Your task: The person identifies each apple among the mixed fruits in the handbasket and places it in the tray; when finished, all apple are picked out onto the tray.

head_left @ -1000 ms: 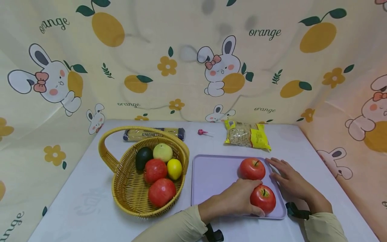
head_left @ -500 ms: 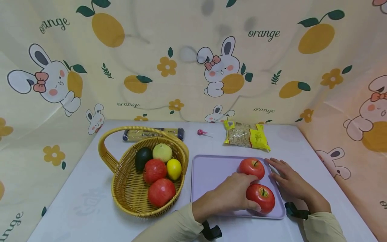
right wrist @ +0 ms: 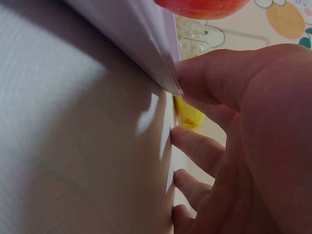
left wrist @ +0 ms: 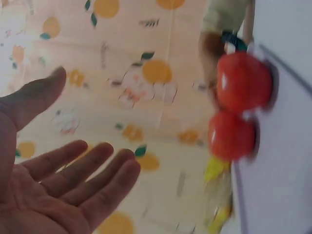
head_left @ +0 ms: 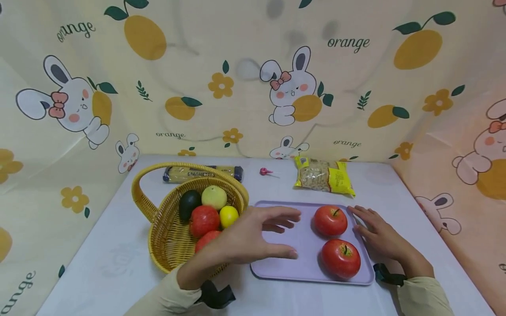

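Two red apples stand on the right part of a lilac tray: a back apple and a front apple. My left hand hovers between the basket and the tray, thumb and fingers spread with nothing between them; in the left wrist view this hand is apart from both apples. My right hand rests at the tray's right edge. In the right wrist view its thumb touches the tray rim and the fingertips touch the tabletop.
A wicker basket on the left holds a dark green avocado-shaped fruit, a pale green round fruit, a yellow lemon and two red fruits. Behind lie a spaghetti pack, a pink lollipop and a yellow bag.
My left hand has let go of the front apple and moved left, off the tray's right part toward the basket. That apple shifted slightly left earlier. The right hand stays in place.
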Tool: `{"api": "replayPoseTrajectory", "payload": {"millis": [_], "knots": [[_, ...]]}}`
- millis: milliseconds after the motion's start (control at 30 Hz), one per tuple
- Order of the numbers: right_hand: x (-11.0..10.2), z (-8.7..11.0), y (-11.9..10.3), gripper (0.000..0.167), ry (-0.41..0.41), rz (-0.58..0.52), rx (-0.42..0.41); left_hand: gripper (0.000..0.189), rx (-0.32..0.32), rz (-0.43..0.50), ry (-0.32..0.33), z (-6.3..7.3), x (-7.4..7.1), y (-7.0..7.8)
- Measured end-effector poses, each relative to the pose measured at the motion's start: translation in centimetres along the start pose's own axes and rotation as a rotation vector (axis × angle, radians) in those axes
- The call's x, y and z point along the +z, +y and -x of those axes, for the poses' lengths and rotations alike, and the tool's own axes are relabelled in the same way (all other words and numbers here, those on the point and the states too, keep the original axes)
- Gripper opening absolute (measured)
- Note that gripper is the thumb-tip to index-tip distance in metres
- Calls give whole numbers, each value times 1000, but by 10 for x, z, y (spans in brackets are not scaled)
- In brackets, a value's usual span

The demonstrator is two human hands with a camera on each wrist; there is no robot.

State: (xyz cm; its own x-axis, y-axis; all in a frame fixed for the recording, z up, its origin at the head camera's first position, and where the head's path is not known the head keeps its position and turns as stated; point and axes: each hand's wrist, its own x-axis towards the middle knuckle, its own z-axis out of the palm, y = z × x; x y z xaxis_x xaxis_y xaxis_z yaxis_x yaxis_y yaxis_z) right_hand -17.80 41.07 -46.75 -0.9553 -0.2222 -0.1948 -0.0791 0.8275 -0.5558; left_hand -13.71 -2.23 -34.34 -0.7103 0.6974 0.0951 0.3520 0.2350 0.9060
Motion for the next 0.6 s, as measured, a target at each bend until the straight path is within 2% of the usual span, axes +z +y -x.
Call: {"api": "replayPoseTrajectory", "payload": {"millis": [100, 167, 333, 467, 600], "knots": [[0, 1, 0, 76, -1, -6, -5, 69, -2, 21, 79, 27, -23, -2], [0, 1, -1, 75, -1, -7, -5, 67, -25, 18, 131, 45, -39, -6], [0, 1, -2, 76, -3, -7, 1, 64, -87, 17, 249, 85, -72, -25], [0, 2, -3, 75, -5, -5, -1, 61, -87, 9, 324, 113, -92, -41], [-1, 2, -3, 75, -2, -1, -6, 59, -107, 3, 382, 131, -101, -56]]}}
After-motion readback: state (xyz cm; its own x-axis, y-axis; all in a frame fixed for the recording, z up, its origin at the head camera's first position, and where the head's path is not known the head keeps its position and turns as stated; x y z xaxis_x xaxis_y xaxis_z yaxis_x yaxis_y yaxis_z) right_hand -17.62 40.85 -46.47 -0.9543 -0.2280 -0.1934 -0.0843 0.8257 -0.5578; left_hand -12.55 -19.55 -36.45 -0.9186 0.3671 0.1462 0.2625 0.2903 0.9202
